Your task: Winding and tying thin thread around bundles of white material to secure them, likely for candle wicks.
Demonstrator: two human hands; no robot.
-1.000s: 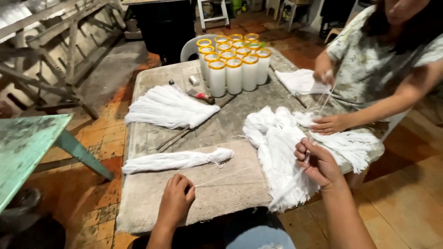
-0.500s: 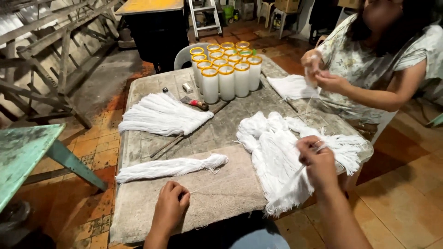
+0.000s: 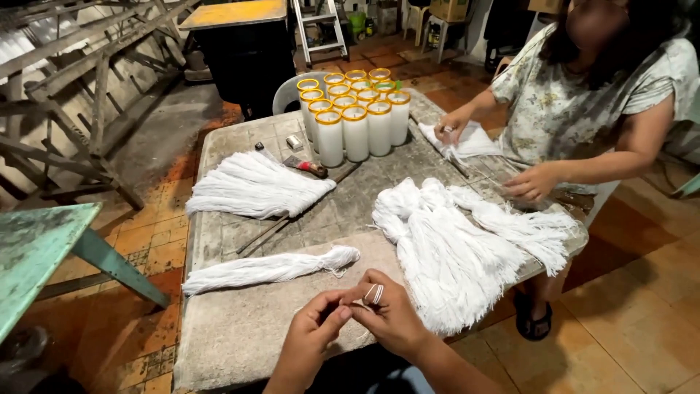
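My left hand [image 3: 312,337] and my right hand [image 3: 389,314] meet over the near edge of the worn grey table [image 3: 226,138]. Both pinch a thin white string [image 3: 372,294] that is looped around the fingers of my right hand. A large pile of white string bundles [image 3: 445,248] lies just right of my hands. A twisted white bundle [image 3: 266,268] lies just beyond my left hand.
Another fanned bundle [image 3: 251,187] lies at the table's left. Several white candle glasses with yellow rims [image 3: 354,109] stand at the back. A person across the table has one hand [image 3: 453,125] on a small bundle [image 3: 470,141]. A green table [image 3: 36,241] stands at left.
My right hand has left the big pile and come in to meet my left hand, with the string now wound on its fingers. The other person's hands have dropped to the table.
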